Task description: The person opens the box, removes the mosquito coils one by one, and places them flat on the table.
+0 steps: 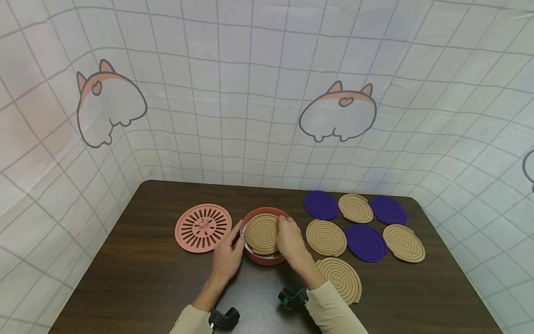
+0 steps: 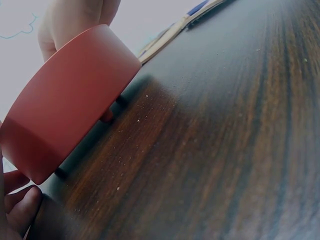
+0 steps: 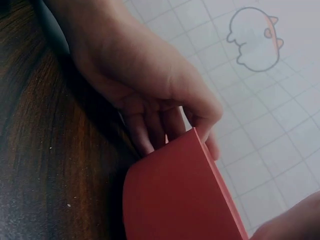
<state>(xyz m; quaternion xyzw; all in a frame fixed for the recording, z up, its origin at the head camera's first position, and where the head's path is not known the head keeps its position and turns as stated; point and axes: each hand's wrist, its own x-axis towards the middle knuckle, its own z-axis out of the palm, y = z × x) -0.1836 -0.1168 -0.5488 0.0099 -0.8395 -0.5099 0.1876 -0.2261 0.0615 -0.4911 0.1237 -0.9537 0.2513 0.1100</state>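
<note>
A round red mosquito coil holder stands on the table with a beige mosquito coil lying in its top. My left hand grips the holder's left side, thumb at the rim. On the right rim is my right hand; in the right wrist view one finger passes over the rim while other fingers curl behind the wall. Whether that hand also touches the coil, I cannot tell. Small dark feet show under the holder in the left wrist view. A pink slotted lid lies left of it.
Several loose coils lie to the right, among them a purple coil and a beige coil. Another beige coil is close to the right forearm. Behind the dark wooden table hangs a white checked curtain.
</note>
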